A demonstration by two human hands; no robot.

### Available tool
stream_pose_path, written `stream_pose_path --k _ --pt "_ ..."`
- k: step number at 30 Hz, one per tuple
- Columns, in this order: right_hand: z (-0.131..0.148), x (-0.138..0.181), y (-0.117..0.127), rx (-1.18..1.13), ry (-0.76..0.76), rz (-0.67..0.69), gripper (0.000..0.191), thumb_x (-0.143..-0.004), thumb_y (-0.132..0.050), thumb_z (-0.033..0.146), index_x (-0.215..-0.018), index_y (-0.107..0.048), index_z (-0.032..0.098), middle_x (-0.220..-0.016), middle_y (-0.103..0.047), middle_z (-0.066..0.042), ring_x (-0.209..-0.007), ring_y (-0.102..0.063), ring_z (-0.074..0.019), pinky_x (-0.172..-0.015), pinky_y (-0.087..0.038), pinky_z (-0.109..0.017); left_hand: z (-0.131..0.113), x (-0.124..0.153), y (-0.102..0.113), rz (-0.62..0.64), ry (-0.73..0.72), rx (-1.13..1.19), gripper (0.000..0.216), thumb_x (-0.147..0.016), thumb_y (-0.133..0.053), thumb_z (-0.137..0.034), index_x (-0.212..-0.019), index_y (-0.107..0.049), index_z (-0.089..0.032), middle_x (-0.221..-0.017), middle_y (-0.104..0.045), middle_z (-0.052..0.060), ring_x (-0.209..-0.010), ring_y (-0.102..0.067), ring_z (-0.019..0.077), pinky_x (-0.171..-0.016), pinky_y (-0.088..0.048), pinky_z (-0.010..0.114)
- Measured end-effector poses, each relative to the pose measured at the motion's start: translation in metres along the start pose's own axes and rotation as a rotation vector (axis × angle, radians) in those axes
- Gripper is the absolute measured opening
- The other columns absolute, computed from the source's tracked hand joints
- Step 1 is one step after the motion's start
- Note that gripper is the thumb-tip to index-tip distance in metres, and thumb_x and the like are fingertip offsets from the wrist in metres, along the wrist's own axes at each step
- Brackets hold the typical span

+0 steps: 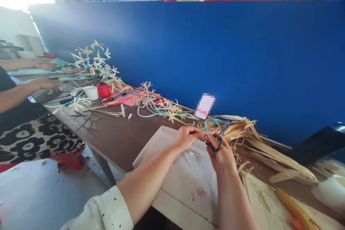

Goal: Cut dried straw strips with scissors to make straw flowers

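My left hand is closed in a pinch on the end of a thin pale husk strip, above a shallow white box lid. Black-handled scissors sit in my right hand, with fingers through the loops and the blades pointing up and away. The strip runs between the two hands, close to the scissors. Whether the blades touch it I cannot tell. Just beyond my right hand lies a heap of dry husks. A few cut pieces rest on the lid.
A yellow tool lies on a written sheet at the right. Husk flowers and light-blue cords lie along the blue partition. A red thread cone stands beside a white cup. A co-worker's hands are at the left.
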State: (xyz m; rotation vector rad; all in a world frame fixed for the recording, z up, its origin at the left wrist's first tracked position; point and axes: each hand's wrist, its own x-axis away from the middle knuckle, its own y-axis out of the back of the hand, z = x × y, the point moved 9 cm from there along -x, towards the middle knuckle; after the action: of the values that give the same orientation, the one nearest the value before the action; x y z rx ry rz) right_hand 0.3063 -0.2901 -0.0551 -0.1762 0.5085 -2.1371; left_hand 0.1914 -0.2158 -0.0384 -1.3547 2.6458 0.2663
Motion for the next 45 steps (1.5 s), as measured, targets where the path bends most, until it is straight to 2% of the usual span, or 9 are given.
stream_pose_path --k 6,9,14,19,28,32,38,42,45 --pt "0.003 0.002 -0.004 0.008 -0.004 -0.001 0.041 -0.056 -0.075 0.024 -0.095 -0.063 0.025 -0.062 -0.054 0.005 -0.054 -0.048 -0.0076 -0.040 -0.027 -0.017 -0.009 0.002 0.007 -0.087 -0.065 -0.095 0.033 -0.069 -0.057 -0.044 -0.075 -0.067 -0.013 -0.062 -0.057 0.000 -0.055 -0.043 0.0070 -0.050 -0.031 0.018" --pt "0.003 0.003 -0.004 -0.005 -0.005 -0.005 0.039 -0.057 -0.074 0.022 -0.095 -0.063 0.024 -0.062 -0.055 0.005 -0.053 -0.047 -0.0069 -0.040 -0.027 -0.016 -0.011 0.003 0.004 -0.067 -0.088 -0.099 0.031 -0.069 -0.057 -0.042 -0.073 -0.066 -0.013 -0.063 -0.058 0.000 -0.056 -0.044 0.0070 -0.050 -0.032 0.018" --pt "0.001 0.001 -0.001 -0.015 0.003 0.013 0.041 -0.060 -0.072 0.022 -0.099 -0.061 0.025 -0.063 -0.054 0.005 -0.052 -0.046 -0.0065 -0.041 -0.028 -0.016 0.002 0.002 -0.005 0.019 0.016 0.014 0.035 -0.072 -0.051 -0.044 -0.081 -0.065 -0.013 -0.063 -0.057 0.001 -0.051 -0.042 0.0063 -0.046 -0.032 0.018" --pt "0.001 0.002 -0.004 -0.005 -0.002 0.045 0.043 -0.060 -0.072 0.023 -0.102 -0.060 0.026 -0.067 -0.056 0.005 -0.054 -0.048 -0.0068 -0.042 -0.031 -0.016 0.007 0.000 -0.005 0.024 0.055 0.077 0.037 -0.074 -0.048 -0.045 -0.080 -0.064 -0.012 -0.064 -0.056 0.002 -0.050 -0.043 0.0065 -0.045 -0.034 0.019" --pt "0.003 0.006 -0.008 0.019 -0.014 0.019 0.043 -0.059 -0.074 0.023 -0.100 -0.061 0.027 -0.071 -0.062 0.003 -0.056 -0.051 -0.0082 -0.042 -0.031 -0.017 -0.010 0.003 0.004 -0.070 -0.089 -0.100 0.038 -0.073 -0.050 -0.047 -0.071 -0.062 -0.012 -0.053 -0.046 -0.003 -0.048 -0.036 0.0053 -0.045 -0.026 0.018" --pt "0.001 0.005 -0.006 0.006 -0.015 0.010 0.042 -0.060 -0.072 0.022 -0.100 -0.061 0.025 -0.064 -0.058 0.004 -0.053 -0.048 -0.0072 -0.042 -0.030 -0.016 -0.011 0.003 0.005 -0.085 -0.099 -0.102 0.038 -0.072 -0.050 -0.049 -0.070 -0.061 -0.012 -0.051 -0.045 -0.004 -0.046 -0.036 0.0050 -0.044 -0.026 0.017" --pt "0.001 0.001 -0.001 -0.031 -0.001 -0.009 0.040 -0.059 -0.072 0.022 -0.097 -0.061 0.025 -0.060 -0.054 0.006 -0.052 -0.047 -0.0071 -0.041 -0.028 -0.017 0.008 -0.003 0.002 -0.064 0.051 0.084 0.042 -0.075 -0.044 -0.052 -0.080 -0.062 -0.014 -0.062 -0.054 0.001 -0.047 -0.043 0.0062 -0.042 -0.034 0.017" --pt "0.004 0.002 -0.002 -0.063 0.014 -0.008 0.040 -0.060 -0.071 0.019 -0.098 -0.060 0.025 -0.063 -0.054 0.005 -0.054 -0.047 -0.0073 -0.041 -0.027 -0.017 0.000 0.001 0.002 -0.061 0.018 0.118 0.044 -0.074 -0.046 -0.053 -0.082 -0.063 -0.013 -0.065 -0.054 0.002 -0.050 -0.044 0.0064 -0.043 -0.036 0.017" --pt "0.005 0.004 -0.003 -0.033 0.011 -0.014 0.040 -0.061 -0.071 0.019 -0.100 -0.060 0.024 -0.065 -0.055 0.004 -0.054 -0.045 -0.0065 -0.042 -0.028 -0.016 -0.011 0.004 0.002 -0.054 -0.056 0.091 0.039 -0.069 -0.055 -0.048 -0.088 -0.062 -0.014 -0.068 -0.056 0.001 -0.053 -0.046 0.0064 -0.047 -0.038 0.016"
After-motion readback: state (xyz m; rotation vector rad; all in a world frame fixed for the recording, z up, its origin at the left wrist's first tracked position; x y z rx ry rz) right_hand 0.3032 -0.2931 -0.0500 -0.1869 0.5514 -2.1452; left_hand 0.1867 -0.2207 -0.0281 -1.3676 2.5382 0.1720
